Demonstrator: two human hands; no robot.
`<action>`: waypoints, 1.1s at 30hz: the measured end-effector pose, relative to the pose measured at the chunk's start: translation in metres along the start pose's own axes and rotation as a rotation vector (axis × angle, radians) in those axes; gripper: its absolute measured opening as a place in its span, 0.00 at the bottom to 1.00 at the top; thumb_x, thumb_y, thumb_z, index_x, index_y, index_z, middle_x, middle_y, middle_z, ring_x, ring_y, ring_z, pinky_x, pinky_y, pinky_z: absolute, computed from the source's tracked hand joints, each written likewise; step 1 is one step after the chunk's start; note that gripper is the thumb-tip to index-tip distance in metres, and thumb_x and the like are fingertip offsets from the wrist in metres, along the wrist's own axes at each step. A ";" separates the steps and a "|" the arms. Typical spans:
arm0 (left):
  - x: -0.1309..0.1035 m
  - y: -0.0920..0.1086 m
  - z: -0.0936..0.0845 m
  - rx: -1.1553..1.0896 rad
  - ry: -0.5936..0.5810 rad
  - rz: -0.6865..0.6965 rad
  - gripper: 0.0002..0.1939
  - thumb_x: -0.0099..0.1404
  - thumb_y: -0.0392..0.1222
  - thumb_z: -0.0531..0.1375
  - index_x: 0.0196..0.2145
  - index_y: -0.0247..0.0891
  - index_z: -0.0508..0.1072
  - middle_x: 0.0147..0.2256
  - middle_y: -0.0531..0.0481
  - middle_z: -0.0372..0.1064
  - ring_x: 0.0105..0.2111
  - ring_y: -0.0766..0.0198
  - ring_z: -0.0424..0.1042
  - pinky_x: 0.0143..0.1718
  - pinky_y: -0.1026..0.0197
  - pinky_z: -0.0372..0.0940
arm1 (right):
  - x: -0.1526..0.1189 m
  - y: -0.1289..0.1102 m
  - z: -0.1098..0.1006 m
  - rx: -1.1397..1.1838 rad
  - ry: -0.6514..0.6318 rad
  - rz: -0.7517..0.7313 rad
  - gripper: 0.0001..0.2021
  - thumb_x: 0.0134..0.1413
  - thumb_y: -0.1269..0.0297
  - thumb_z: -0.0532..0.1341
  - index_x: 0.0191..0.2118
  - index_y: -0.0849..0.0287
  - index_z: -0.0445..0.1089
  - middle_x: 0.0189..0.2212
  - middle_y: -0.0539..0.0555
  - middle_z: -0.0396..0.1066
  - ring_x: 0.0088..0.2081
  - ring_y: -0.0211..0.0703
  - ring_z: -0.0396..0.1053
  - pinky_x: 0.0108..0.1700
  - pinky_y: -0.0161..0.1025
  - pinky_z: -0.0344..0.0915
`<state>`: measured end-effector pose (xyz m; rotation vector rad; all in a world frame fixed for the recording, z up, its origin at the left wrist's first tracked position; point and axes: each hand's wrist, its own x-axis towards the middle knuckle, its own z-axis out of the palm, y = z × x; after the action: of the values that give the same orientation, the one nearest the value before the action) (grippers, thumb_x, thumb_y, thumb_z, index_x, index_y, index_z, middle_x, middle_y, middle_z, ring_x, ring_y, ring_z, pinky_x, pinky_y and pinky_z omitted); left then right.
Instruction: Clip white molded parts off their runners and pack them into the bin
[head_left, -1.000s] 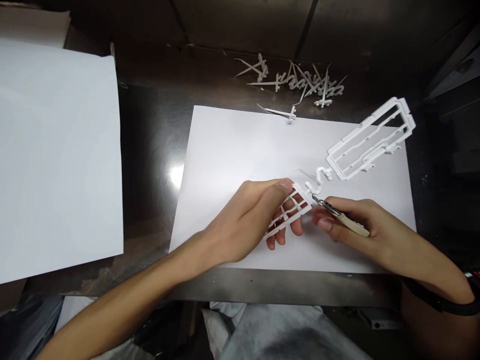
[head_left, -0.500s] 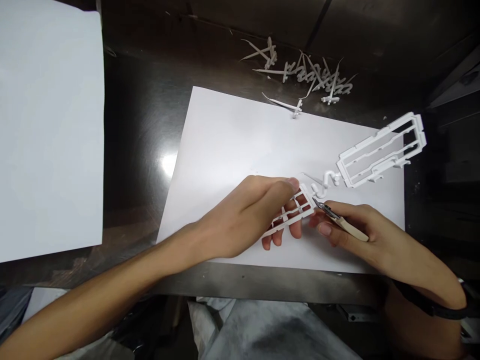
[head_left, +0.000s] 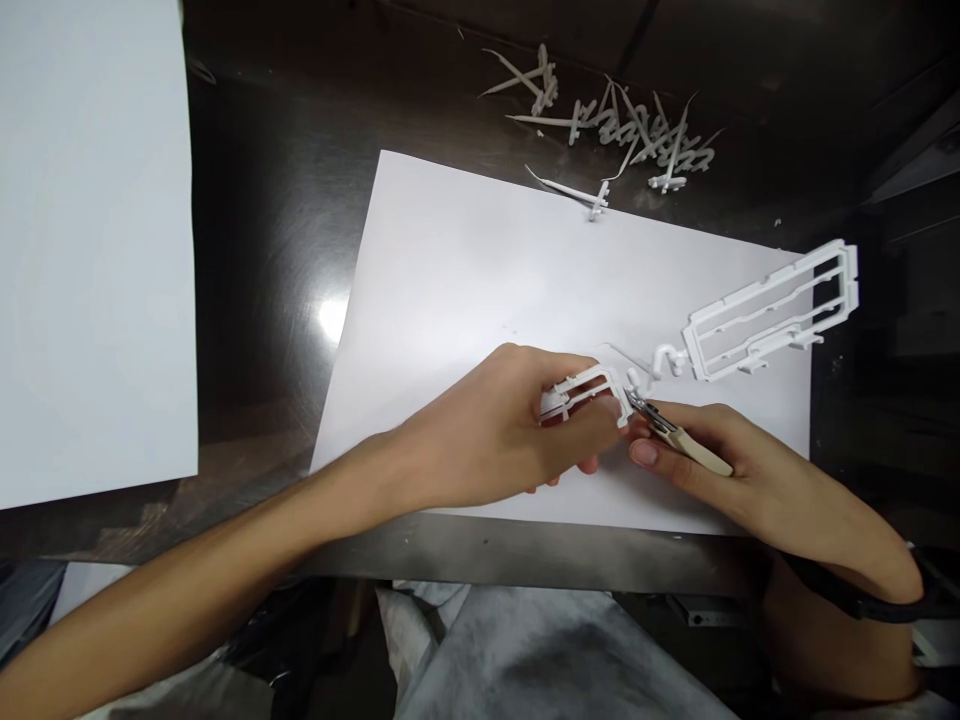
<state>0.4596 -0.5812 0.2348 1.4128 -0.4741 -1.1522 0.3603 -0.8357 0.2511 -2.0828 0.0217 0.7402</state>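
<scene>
My left hand [head_left: 499,430] grips a small white plastic frame [head_left: 600,376], its thumb lying along the lower side. In my right hand [head_left: 739,465] are cutters with cream handles [head_left: 697,450]; their metal tip touches the right end of that frame, beside a curved white connecting piece [head_left: 664,358]. A second, larger white frame [head_left: 772,315] extends up and right from the connector, over the right edge of a white sheet [head_left: 450,270]. A thin white sliver lies behind the connector.
Several thin white plastic offcuts [head_left: 645,135] lie on the dark metal table [head_left: 270,200] beyond the sheet. One offcut [head_left: 574,193] crosses the sheet's far edge. Another large white sheet [head_left: 90,250] is at the left.
My left thumb has moved down across the held frame, which has turned and shows its upper side more. The cutter tip has come closer to the connector. The view has shifted slightly.
</scene>
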 end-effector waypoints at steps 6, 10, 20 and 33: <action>0.002 -0.002 0.004 0.052 0.058 0.022 0.12 0.76 0.44 0.61 0.34 0.40 0.76 0.30 0.56 0.77 0.24 0.69 0.73 0.22 0.70 0.70 | 0.002 0.004 0.004 -0.090 -0.023 0.021 0.19 0.78 0.47 0.61 0.38 0.55 0.75 0.33 0.51 0.77 0.37 0.49 0.74 0.35 0.40 0.67; 0.001 -0.003 0.003 0.044 0.042 0.008 0.12 0.77 0.45 0.61 0.34 0.41 0.76 0.31 0.55 0.77 0.24 0.69 0.73 0.22 0.70 0.70 | 0.003 -0.002 0.001 -0.077 -0.047 0.021 0.18 0.78 0.47 0.60 0.40 0.54 0.77 0.33 0.50 0.77 0.37 0.50 0.75 0.36 0.40 0.69; -0.001 0.011 -0.005 -0.056 -0.081 -0.074 0.10 0.78 0.43 0.59 0.39 0.39 0.78 0.34 0.51 0.79 0.26 0.67 0.75 0.24 0.68 0.73 | 0.004 -0.025 -0.007 -0.011 -0.143 0.093 0.17 0.77 0.45 0.60 0.44 0.50 0.81 0.40 0.49 0.81 0.41 0.51 0.78 0.42 0.40 0.74; 0.001 -0.001 -0.004 0.214 0.020 0.137 0.12 0.76 0.43 0.60 0.34 0.38 0.77 0.29 0.54 0.76 0.26 0.69 0.73 0.24 0.70 0.65 | 0.002 -0.006 0.011 -0.141 -0.037 0.032 0.12 0.76 0.58 0.59 0.37 0.55 0.68 0.32 0.49 0.74 0.34 0.45 0.69 0.37 0.41 0.63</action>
<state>0.4629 -0.5801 0.2327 1.5478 -0.6856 -0.9982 0.3583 -0.8229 0.2503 -2.2071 -0.0179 0.8200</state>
